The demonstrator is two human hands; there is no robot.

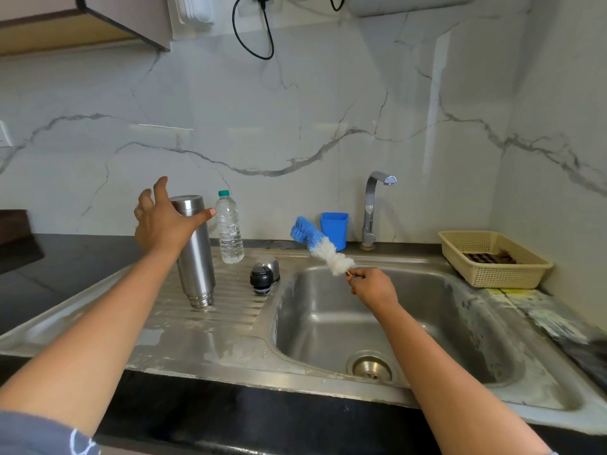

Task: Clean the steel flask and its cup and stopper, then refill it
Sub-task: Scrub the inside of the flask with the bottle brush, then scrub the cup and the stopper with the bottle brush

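The steel flask [196, 257] stands upside down, mouth down, on the ribbed drainboard [236, 310]. My left hand [164, 221] is open around its upper end, fingers spread, thumb against its right side. The black stopper [260, 279] and the steel cup [271, 266] behind it lie on the drainboard to the right. My right hand [371, 285] is shut on the handle of a bottle brush [317, 243] with white and blue bristles, held over the back left of the sink basin [410, 323]. A clear water bottle [229, 229] with a green cap stands behind the flask.
A tap [372, 211] rises behind the basin, with a blue plastic cup [334, 229] to its left. A beige plastic basket [492, 259] sits at the right of the sink. The drain [371, 367] is in the basin's front. Dark counter runs along the left and front.
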